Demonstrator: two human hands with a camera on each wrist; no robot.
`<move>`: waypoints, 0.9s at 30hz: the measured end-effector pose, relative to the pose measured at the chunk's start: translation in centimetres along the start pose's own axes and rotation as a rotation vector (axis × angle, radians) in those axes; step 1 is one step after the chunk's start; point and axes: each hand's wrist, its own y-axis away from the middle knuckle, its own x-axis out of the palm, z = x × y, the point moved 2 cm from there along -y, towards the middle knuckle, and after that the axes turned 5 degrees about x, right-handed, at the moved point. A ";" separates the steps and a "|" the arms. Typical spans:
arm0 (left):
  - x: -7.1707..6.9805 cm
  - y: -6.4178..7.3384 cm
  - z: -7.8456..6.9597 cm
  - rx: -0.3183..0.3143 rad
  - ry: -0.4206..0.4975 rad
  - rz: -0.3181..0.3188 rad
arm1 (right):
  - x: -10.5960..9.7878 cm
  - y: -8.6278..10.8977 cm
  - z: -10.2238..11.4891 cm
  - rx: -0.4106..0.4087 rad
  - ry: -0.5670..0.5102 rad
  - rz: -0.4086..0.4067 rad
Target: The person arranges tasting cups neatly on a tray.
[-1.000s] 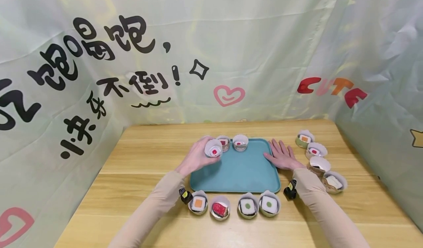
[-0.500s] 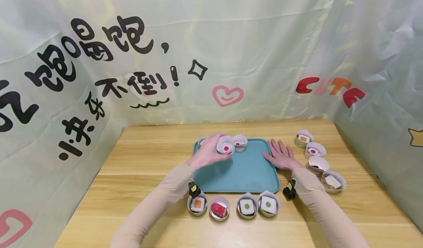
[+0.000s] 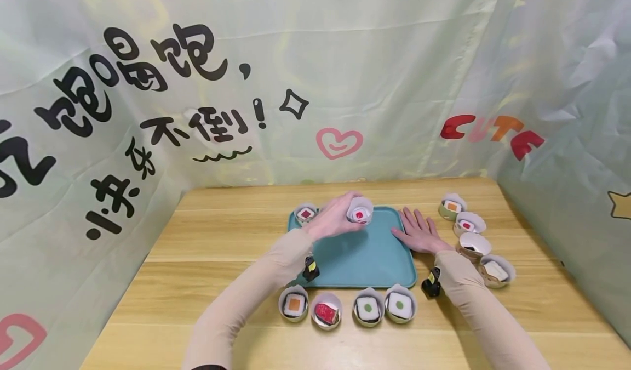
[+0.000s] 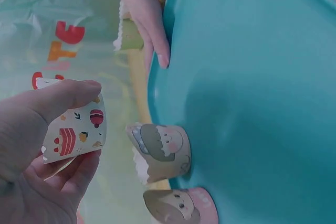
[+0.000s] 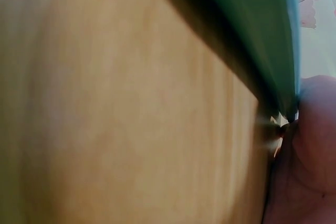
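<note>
— What stands nearest me?
— On your side of the tray, a row of four scalloped paper cups: one (image 3: 294, 319) holds a white square with an orange centre, one a red piece, two green-dotted white squares.
— And my hands?
— Your right hand (image 3: 421, 235) lies with fingers straight and spread, thumb at the right rim of a rectangular blue-green tray (image 3: 365, 257). Your left hand (image 3: 335, 219) grips a white paper cup printed with red cakes (image 4: 79, 124) over the tray's far side, seemingly raised clear of it.
— How far along am I?
— Partway, I'd judge. One paper cup (image 3: 303, 222) stands in your tray's far left corner. Your left wrist view shows two on it, one printed with a grey-haired face (image 4: 165, 153); I can't tell if either is that corner cup. Off the tray remain your near row and a slanting line of four cups (image 3: 470, 254) to the right.
— The surface and room?
— Your wood-grain table (image 3: 207, 227), then a pale green fabric backdrop (image 3: 384, 79) with black lettering and a pink heart (image 3: 323, 146).
</note>
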 end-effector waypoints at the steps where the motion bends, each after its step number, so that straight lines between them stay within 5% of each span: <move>1: 0.1 -0.3 -0.1 -0.003 -0.005 0.011 | 0.0 0.0 0.0 0.001 0.001 -0.002; 12: 2.1 -3.7 -0.4 0.008 -0.057 0.087 | 0.0 -0.2 0.0 0.014 0.004 0.002; 27: 4.0 -6.2 -0.8 -0.011 -0.156 0.166 | 0.0 -0.2 0.1 0.016 0.010 0.006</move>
